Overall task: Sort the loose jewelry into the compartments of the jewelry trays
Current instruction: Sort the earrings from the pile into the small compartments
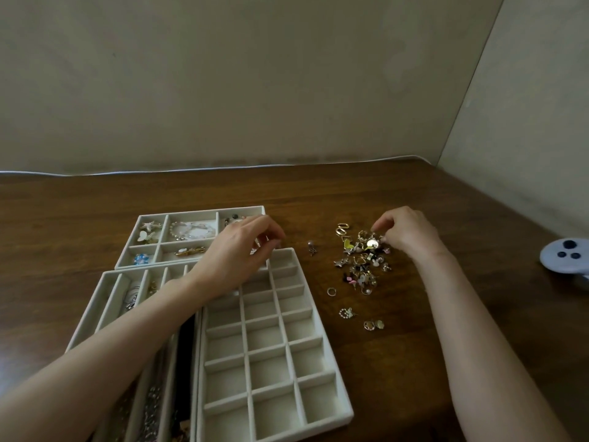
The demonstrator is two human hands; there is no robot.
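Dark wood table [159, 193] runs up to a pale wall [255, 90] and a corner at the right. Three beige trays sit at the left. The far tray [191, 211] holds brooches and bead strands in wide compartments. The slotted tray [87, 309] is largely covered by the left forearm and cut off at the near edge. The grid tray [271, 339] shows bare squares.

The loose jewelry [363, 256] lies in a heap right of the grid tray, with a few earrings scattered nearer. One small silver piece [311, 248] lies apart, between heap and tray.

The left hand [242, 247] hangs over the grid tray's far corner with its fingers curled; whether it carries anything is too blurred to tell. The right hand [404, 234] pinches a piece at the heap's far right edge.

At the right border a grey-blue object [565, 256] with dark buttons is cut off.
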